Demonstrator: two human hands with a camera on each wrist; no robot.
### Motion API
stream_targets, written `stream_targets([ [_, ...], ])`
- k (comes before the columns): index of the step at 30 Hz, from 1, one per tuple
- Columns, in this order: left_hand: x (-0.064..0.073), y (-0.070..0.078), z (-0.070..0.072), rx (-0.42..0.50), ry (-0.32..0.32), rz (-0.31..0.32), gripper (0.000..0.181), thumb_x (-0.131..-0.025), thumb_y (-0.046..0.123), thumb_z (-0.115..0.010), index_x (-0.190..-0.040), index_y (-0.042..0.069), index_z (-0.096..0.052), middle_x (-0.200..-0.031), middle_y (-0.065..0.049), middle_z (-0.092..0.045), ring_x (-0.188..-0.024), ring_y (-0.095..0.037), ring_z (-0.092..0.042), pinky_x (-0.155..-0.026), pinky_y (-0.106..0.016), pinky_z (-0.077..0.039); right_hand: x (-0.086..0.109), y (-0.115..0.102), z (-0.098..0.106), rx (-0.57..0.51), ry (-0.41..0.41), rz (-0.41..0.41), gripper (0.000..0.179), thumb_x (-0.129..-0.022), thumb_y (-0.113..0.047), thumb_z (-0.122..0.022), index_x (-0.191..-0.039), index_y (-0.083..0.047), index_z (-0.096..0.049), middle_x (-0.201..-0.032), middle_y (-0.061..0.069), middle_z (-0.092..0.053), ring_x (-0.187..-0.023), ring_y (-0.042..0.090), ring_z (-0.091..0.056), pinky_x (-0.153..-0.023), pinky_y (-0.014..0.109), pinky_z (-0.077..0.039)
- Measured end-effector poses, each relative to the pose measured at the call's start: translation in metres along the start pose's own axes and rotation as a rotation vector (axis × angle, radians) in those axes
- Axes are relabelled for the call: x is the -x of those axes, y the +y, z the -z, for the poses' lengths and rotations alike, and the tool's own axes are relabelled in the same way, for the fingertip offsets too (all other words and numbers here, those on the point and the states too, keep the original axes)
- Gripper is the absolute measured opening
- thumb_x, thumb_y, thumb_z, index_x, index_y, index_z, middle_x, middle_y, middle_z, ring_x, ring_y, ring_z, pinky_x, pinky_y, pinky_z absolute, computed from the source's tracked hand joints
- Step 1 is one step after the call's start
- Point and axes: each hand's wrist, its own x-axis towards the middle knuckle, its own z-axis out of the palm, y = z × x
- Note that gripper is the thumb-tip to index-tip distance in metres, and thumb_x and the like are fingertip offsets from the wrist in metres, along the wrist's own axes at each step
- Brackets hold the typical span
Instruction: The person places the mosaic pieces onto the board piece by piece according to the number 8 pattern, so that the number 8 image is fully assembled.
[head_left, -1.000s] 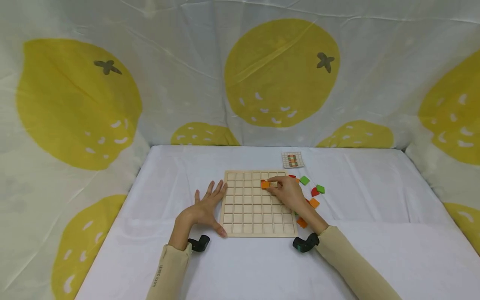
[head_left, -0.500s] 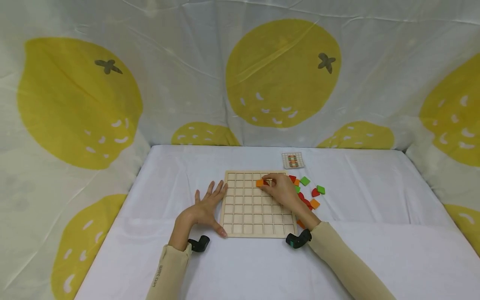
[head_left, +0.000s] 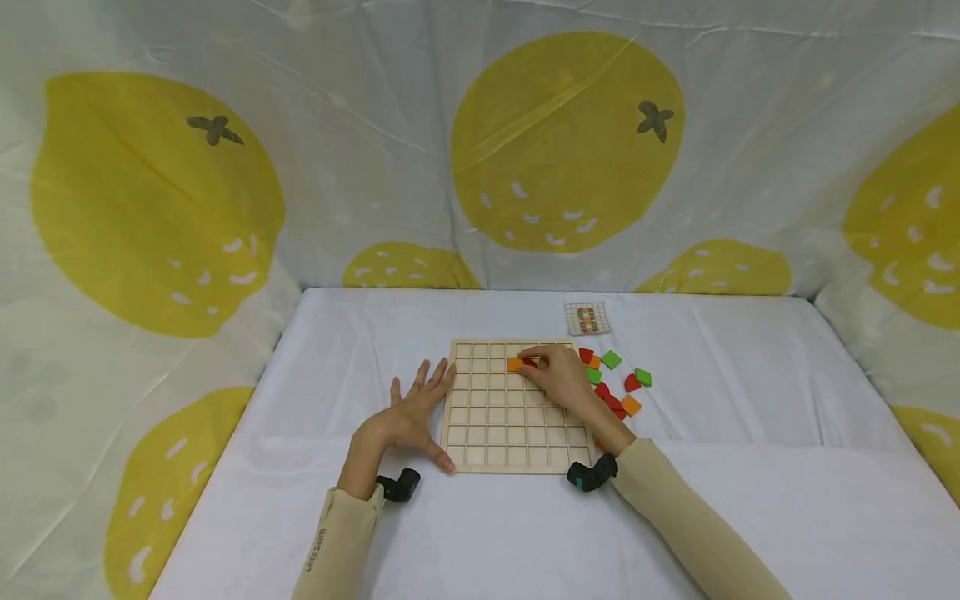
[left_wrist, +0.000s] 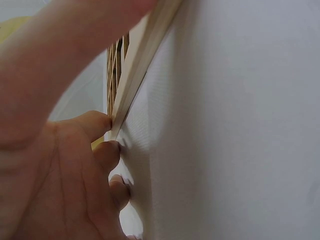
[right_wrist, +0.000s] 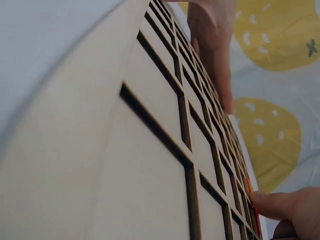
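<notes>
My right hand (head_left: 562, 379) is over the upper part of the wooden grid board (head_left: 517, 469), thumb and forefinger pinching an orange square tile (head_left: 513, 364). A red piece (head_left: 529, 362) lies just right of that tile, partly hidden beneath the fingers. In the right wrist view the orange tile (right_wrist: 248, 185) shows at the board's surface beside a fingertip. With fingers spread, my left hand (head_left: 408, 421) rests along the board's left side. Its thumb is at the near left corner and its forefinger at the left edge. The left wrist view shows the palm (left_wrist: 60, 180) close to the board's rim (left_wrist: 137, 70).
Loose pieces lie right of the board, among them green tiles (head_left: 611, 360), red pieces (head_left: 632, 382) and an orange tile (head_left: 631, 405). Behind the board is a pattern card (head_left: 587, 318) with a printed coloured grid. A lemon-print cloth (head_left: 562, 150) stands behind the white table.
My right hand has moved slightly left with the orange tile, bringing it from in front of the red piece to its left side. The left hand has stayed put.
</notes>
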Motion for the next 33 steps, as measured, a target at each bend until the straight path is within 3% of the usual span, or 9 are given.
stream_targets([
  [8, -0.001, 0.001, 0.001, -0.006, 0.001, -0.009, 0.158, -0.052, 0.042, -0.103, -0.167, 0.011, -0.001, -0.176, -0.01, 0.01, -0.161, -0.04, 0.017, -0.118, -0.078, 0.014, -0.003, 0.0, 0.015, 0.013, -0.023, 0.046, 0.04, -0.09, -0.024, -0.082, -0.125, -0.005, -0.075, -0.055, -0.003, -0.043, -0.047, 0.01, -0.033, -0.047, 0.021, -0.024],
  [19, 0.0, 0.002, 0.003, -0.016, 0.011, 0.006, 0.157, -0.051, 0.043, -0.103, -0.167, 0.011, -0.003, -0.176, -0.01, 0.007, -0.161, -0.04, 0.015, -0.118, -0.079, 0.011, 0.022, 0.018, 0.058, 0.035, -0.014, 0.007, 0.045, -0.091, -0.026, -0.081, -0.129, -0.004, -0.072, -0.055, -0.003, -0.036, -0.046, 0.011, -0.029, -0.045, 0.022, -0.023],
  [33, 0.002, 0.0, -0.001, -0.003, 0.016, -0.01, 0.155, -0.052, 0.043, -0.103, -0.167, 0.011, -0.005, -0.176, -0.011, 0.006, -0.161, -0.042, 0.014, -0.117, -0.081, 0.011, 0.053, 0.051, 0.087, 0.101, 0.02, -0.16, 0.044, -0.091, -0.025, -0.081, -0.129, -0.004, -0.072, -0.059, -0.001, -0.039, -0.051, 0.017, -0.04, -0.046, 0.023, -0.027],
])
